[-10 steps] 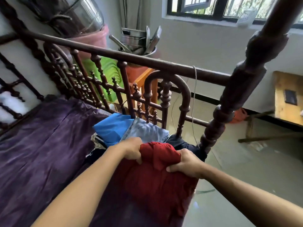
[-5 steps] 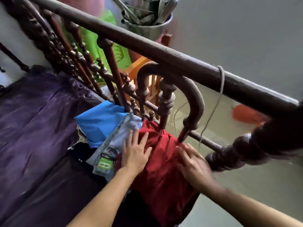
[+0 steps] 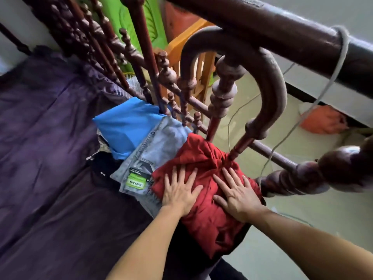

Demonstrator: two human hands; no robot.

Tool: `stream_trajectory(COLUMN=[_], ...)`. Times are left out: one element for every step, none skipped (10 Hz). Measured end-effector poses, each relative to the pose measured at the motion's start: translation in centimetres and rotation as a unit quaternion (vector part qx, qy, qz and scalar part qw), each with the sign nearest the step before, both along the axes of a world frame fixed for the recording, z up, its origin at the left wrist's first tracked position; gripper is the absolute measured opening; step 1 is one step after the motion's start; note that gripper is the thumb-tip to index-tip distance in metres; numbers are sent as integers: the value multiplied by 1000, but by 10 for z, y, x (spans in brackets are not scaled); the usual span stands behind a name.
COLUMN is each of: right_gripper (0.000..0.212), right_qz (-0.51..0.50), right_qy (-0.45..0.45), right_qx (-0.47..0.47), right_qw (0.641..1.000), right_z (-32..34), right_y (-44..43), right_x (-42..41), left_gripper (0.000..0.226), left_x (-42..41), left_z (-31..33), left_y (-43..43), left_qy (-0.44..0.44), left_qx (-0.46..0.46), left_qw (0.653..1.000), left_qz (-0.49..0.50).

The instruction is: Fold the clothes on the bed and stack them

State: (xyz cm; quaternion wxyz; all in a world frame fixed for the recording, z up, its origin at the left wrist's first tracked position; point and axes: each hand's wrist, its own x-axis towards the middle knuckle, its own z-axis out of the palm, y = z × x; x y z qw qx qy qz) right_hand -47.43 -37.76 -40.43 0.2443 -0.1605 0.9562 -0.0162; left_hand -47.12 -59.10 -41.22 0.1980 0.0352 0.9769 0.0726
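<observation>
A folded red garment (image 3: 205, 223) lies on top of the pile at the foot corner of the bed, against the wooden rail. My left hand (image 3: 178, 190) presses flat on its left part with spread fingers. My right hand (image 3: 236, 194) presses flat on its right part. Under the red garment's left edge lie folded light-blue jeans (image 3: 159, 150) with a green label, and beyond them a folded bright blue garment (image 3: 125, 126). Dark clothes (image 3: 103, 168) show beneath the pile.
A purple bedsheet (image 3: 44, 158) covers the bed to the left. The dark carved wooden footboard (image 3: 262, 63) rises right behind the pile, with a corner post (image 3: 327, 172) at right. Beyond it are the pale floor, an orange chair (image 3: 193, 57) and a green object (image 3: 125, 17).
Both hands gripped the red garment a second ago; they have since laid it on the pile and now press flat on it. The camera has moved closer and lower.
</observation>
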Motion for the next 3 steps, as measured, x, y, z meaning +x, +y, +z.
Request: stream_trajectory(right_gripper=[72,67,40], right_qz=[-8,-28,-103], right_qy=[-18,-42,7], right_qx=[13,12,-159], right_qw=[1000,999,982], right_z=[18,56,109], right_y=[-8,-19,-35], right_x=[1,0,-3], left_gripper=[65,65,65], left_x=[8,22,31], left_z=[12,21,27], left_y=[-2,-5,-8], left_qy=[6,18,15], left_qx=[-14,-22,-20], left_qw=[1000,999,999], left_qz=[-18,-25,-41])
